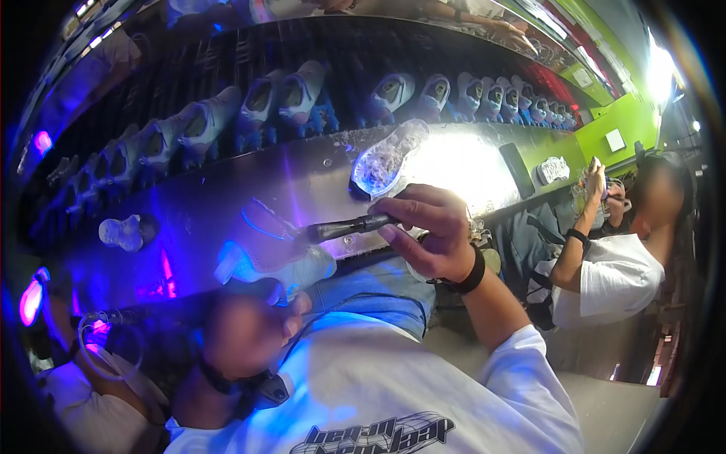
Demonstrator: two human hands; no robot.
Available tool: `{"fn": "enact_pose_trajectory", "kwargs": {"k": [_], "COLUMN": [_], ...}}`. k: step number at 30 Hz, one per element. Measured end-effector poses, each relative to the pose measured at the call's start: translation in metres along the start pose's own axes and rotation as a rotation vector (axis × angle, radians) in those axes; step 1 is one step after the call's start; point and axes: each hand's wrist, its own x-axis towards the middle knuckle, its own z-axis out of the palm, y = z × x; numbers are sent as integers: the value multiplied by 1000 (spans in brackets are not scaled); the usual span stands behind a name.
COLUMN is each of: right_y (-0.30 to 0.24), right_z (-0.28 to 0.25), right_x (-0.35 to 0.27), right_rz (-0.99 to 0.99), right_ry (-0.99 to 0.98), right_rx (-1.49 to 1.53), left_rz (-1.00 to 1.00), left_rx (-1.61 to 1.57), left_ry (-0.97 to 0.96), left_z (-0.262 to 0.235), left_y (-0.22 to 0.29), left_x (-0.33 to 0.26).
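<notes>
My right hand (431, 234) is closed around a slim dark brush-like tool (348, 228), pinched between thumb and fingers. Its tip points left, over a pale shoe (299, 266) lit blue. Close below that shoe is my left hand (253, 329), mostly smeared; its visible fingers curl up against the shoe's lower side and appear to grip it. A thin looped strip or lace (261, 223) shows above the shoe. Beyond my right hand lies a pale sole-shaped piece (389, 159) with a rough, crumpled surface.
Several pale shoes (204, 121) stand on blue holders along a dark conveyor. A metal ledge (302, 166) runs before it, bearing a white lump (121, 233), a dark slab (517, 170) and a white crumpled piece (553, 169). Co-workers sit at right (605, 265) and left (98, 393).
</notes>
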Motion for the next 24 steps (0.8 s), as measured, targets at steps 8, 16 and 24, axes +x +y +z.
{"fn": "enact_pose_trajectory", "kwargs": {"k": [8, 16, 24], "right_y": [4, -15, 2], "right_z": [11, 23, 2], "right_x": [-30, -42, -70], "right_rz": [180, 561, 695], "right_ry": [30, 50, 472], "right_rx": [57, 180, 404], "left_rz": [83, 322, 487], "left_rx": [1, 454, 670], "left_ry": [-81, -195, 55], "left_z": [-2, -15, 29], "left_y": [-11, -7, 66], "left_x": [5, 37, 124]}}
